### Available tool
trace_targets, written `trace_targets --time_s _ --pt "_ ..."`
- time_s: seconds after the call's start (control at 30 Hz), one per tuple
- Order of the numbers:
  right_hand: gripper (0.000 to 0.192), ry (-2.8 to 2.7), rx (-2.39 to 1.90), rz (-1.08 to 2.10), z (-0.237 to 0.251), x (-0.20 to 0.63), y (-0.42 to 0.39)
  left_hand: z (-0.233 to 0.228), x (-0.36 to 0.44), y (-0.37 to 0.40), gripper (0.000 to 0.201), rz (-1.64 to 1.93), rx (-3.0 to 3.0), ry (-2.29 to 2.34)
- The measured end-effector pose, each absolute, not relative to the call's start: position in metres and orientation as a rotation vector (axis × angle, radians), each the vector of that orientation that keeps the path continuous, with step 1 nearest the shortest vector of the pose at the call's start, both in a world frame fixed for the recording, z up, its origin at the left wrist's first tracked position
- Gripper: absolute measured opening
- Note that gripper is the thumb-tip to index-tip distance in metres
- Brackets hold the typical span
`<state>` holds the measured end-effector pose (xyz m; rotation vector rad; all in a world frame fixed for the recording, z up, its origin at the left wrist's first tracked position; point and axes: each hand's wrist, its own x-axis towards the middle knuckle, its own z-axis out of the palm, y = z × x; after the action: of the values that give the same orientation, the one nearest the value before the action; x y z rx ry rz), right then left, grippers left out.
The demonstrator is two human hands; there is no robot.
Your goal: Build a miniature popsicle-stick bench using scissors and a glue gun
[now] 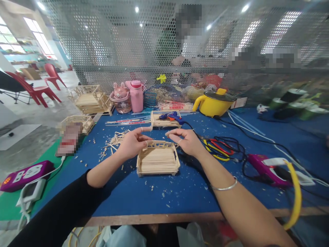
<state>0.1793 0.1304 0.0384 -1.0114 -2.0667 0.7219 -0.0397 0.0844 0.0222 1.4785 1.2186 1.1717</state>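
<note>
A small model made of wooden sticks (158, 159), with a slatted floor and low railings, stands on the blue table in front of me. My left hand (135, 141) is at its far left corner, index finger stretched out and apart from the thumb, which is close to the back railing; I cannot tell if it touches. Over the far right corner, my right hand (187, 140) has thumb and index tips brought together, and what they hold, if anything, is too small to make out. Behind both hands, a blue glue gun (171, 116) lies on another stick model (155, 120).
Loose short sticks (117, 139) and scraps lie at left. Farther back are a pink thermos (136, 97) and a yellow pot (214, 104). Pliers (218, 149), black cables and a purple power strip (267, 169) occupy the right. A phone (69, 139) lies at left.
</note>
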Motion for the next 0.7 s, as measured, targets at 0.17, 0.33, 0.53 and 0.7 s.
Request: trace_targets --time_s 0.17,0.33,0.53,0.7 --pt "0.014 -2.192 -0.964 0.641 0.0353 0.1737 0.1261 0.0216 -0.0392 0.0829 0.052 1.178 1.487 1.232" --pt "0.015 -2.206 -0.965 0.625 0.0319 0.1719 0.1269 0.0213 -0.0395 0.0824 0.048 1.178 1.494 1.248" --pt "0.015 -2.206 -0.979 0.647 0.0313 0.1716 0.1265 0.0200 -0.0389 0.0827 0.044 1.186 1.504 1.231" --pt "0.019 -2.119 -0.960 0.702 0.0351 0.1734 0.1268 0.0172 -0.0364 0.0840 0.040 1.222 1.492 1.225"
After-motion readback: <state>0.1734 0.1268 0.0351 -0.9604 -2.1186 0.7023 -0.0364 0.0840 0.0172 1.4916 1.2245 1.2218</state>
